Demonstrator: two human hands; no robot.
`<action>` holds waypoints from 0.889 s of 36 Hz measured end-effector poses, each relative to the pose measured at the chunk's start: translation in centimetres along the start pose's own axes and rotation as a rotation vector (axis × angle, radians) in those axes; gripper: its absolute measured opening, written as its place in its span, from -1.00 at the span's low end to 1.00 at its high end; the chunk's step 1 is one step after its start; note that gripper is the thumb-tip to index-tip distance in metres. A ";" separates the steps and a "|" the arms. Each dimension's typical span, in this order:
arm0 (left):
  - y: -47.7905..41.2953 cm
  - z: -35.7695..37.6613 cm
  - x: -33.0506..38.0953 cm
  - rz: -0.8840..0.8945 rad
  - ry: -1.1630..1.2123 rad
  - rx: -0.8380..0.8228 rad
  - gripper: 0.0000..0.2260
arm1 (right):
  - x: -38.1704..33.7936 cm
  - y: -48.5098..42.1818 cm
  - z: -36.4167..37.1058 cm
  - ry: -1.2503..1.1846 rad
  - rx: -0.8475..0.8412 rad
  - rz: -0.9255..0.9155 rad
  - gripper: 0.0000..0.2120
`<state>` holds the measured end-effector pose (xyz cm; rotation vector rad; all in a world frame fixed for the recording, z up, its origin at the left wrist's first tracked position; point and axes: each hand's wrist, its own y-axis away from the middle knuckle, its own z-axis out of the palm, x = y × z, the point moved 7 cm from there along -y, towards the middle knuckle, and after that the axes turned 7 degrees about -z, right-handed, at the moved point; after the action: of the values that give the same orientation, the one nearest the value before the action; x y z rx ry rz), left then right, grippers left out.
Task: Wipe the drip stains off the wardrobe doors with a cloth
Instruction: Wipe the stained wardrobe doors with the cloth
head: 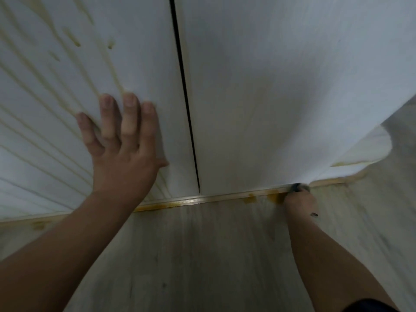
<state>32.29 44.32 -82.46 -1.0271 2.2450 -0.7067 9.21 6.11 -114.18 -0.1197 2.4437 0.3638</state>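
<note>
Head view shows the right door (281, 86) looking clean above the right hand (300, 202), whose fingers seem clamped on a dark cloth (298, 188) at its bottom edge. The left hand (121, 149) lies flat with fingers spread on the left door (146, 52). Yellow drips (76, 42) above and beside those fingers remain, so I judge about half is left.

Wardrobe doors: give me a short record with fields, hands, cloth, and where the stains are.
left hand: flat on the left door, fingers spread
right hand: grips the cloth at the bottom edge of the right door
cloth: dark, mostly hidden by the hand
drip stains: yellow streaks down the left door
rail: yellow blotches below the right door
</note>
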 end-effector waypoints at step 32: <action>-0.3 -0.2 -0.1 -0.013 0.015 -0.024 0.31 | -3.4 5.7 3.4 0.207 -0.013 -0.222 -0.67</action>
<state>32.35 44.25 -82.10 -1.0522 2.2668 -0.6970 12.87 12.51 -113.30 -0.4503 2.5973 0.2801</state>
